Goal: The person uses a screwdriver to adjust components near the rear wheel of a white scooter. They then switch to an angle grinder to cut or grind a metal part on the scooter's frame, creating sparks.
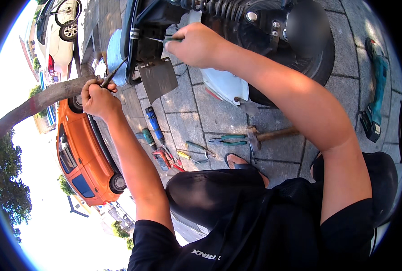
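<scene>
My left hand [101,98] is closed around a slim, dark, rod-like tool [112,76]. Its thin tip points up and right, towards the black frame tube of a scooter [131,49]. At the back of the scooter, my right hand [195,44] pinches the dark handle of a small tool [173,40]. A thin metal shaft runs left from that handle to the frame; it looks like a screwdriver, though the fingers cover part of it. Just below hangs a dark mudflap [157,77]. A coil spring [219,6] and a tyre [323,67] are to the right.
On the paving lie a hammer [273,134], green-handled pliers [232,139], a blue-handled tool [154,121], a red multimeter [161,160] and a yellow-handled screwdriver [183,155]. A white panel [226,86] sits by the tyre. At far right rests a teal cordless power tool [378,86].
</scene>
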Demonstrator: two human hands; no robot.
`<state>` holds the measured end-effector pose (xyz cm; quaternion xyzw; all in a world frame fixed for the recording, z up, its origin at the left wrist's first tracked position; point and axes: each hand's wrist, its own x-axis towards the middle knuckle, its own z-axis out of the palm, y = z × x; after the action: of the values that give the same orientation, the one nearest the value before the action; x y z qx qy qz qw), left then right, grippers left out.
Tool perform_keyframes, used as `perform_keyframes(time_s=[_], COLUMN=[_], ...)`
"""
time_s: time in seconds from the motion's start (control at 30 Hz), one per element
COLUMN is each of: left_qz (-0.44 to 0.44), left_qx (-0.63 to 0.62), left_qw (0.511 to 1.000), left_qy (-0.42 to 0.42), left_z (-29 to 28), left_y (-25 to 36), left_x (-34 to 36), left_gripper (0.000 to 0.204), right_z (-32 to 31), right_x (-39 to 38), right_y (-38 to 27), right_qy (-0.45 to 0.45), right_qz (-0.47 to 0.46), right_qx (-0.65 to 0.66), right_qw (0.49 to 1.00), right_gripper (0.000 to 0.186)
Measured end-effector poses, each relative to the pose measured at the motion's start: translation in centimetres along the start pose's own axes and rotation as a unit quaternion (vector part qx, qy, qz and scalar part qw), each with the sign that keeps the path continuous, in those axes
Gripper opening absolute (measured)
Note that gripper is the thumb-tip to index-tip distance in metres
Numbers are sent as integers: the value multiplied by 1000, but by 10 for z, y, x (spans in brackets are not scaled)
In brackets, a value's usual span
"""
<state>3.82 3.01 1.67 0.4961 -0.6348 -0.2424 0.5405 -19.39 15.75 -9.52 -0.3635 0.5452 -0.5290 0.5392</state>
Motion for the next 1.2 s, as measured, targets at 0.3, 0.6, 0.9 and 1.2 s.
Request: perform_keyframes(time_s=[0.3,0.6,0.9,1.2], left_qz=[4,-5,-8,-9], left_qx=[-9,-1,11,-1], left_qw=[1000,1000,1000,1000], left_qy=[-6,-6,1,0], left_z=[-1,3,-1,1], left_y=[-1,4,1,1], left_x=[-2,-7,-3,-1], left_gripper=[17,19,19,19], right_z=[0,-8,2,-23], right_x=[3,-14,-13,-4], right_y=[-3,-21,-14,-23], right_qy=[-1,17,111,-109], right_qz=[-9,-104,-155,159], right_qx=[-56,-421,-357,233], right_qw=[998,901,914,953], right_gripper=[37,28,13,24])
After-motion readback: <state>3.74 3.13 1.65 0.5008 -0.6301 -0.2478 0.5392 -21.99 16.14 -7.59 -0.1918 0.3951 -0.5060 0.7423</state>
